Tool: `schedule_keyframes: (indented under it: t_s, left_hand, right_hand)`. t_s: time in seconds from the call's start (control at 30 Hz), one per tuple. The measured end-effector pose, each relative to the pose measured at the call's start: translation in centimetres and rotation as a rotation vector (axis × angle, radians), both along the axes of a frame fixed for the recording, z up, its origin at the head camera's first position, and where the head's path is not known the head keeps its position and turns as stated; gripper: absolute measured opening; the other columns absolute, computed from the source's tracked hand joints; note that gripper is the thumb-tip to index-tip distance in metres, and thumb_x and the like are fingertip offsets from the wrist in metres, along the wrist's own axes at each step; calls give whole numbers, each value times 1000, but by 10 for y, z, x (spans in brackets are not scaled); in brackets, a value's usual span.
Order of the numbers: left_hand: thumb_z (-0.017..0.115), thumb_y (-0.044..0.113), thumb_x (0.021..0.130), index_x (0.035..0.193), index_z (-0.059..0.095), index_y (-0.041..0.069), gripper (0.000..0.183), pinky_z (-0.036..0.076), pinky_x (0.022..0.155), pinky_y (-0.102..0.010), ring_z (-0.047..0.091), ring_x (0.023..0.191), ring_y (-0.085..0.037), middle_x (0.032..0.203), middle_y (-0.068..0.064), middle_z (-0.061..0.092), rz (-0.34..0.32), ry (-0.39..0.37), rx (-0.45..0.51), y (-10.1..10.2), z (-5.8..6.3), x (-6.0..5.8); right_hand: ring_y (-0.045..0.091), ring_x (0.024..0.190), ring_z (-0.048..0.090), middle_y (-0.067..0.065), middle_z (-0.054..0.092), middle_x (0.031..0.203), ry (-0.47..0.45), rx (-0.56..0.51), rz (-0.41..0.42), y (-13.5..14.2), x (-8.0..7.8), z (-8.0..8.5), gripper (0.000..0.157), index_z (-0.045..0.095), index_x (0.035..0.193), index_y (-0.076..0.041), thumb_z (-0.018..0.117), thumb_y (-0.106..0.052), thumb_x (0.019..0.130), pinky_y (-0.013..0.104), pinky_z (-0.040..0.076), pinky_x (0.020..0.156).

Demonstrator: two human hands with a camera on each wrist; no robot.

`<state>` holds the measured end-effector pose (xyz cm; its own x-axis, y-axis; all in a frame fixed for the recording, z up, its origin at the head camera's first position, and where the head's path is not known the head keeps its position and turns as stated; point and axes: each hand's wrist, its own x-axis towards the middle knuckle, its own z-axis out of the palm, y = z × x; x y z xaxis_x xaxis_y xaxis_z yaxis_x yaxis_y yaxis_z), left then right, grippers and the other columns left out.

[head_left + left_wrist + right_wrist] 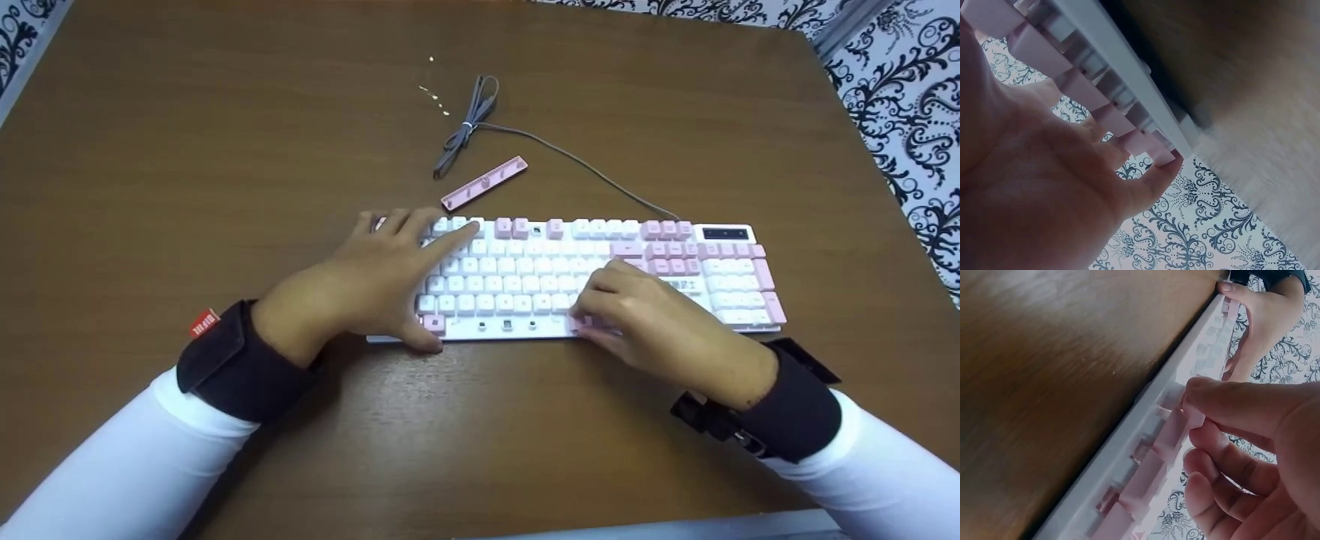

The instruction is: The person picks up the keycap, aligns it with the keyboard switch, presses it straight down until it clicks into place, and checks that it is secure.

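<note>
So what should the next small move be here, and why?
Probably ease the pinched pink keycap straight up: the right hand has it between thumb and finger, and the left hand braces the keyboard. The pink spacebar keycap already lies off the board.

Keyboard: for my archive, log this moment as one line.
left hand: holding keyboard at left end | right hand: pinching pink keycap | spacebar: off, beyond keyboard
</note>
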<state>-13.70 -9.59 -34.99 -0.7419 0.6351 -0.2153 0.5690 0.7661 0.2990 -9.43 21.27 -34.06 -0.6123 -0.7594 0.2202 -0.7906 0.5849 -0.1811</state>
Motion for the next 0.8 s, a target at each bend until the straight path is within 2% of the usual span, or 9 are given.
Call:
schedule_keyframes:
  t_s: [0.2,0.43,0.6,0.8]
  left_hand:
    - [85,63,62,162,10,32,128,19,113,-71,25,147,-41,161,-17,23,0,2,6,0,0,1]
    - [85,63,62,162,10,33,128,19,113,-69,25,147,-41,161,-17,22,-2,0,9,-1,0,-1]
    - [85,64,62,162,11,33,128,20,113,-68,25,147,-40,161,-17,23,1,21,11,0,0,-1]
    - [85,64,62,162,11,32,128,20,113,-67,25,147,-39,161,-16,23,7,4,9,0,0,0]
  right_hand:
    - [15,78,58,2,64,81,-16,4,-22,0,0,-1,12,72,86,-8,80,-2,80,31,50,66]
    - [17,80,57,2,62,82,12,5,4,-3,-2,-3,13,68,83,-7,79,-2,80,31,49,68]
    - [17,77,53,3,57,81,33,36,11,-3,-2,-2,15,64,83,-7,78,-1,81,31,47,67]
    - [16,73,48,3,50,79,31,80,15,-3,-1,-3,17,60,84,-7,76,-4,85,30,45,64]
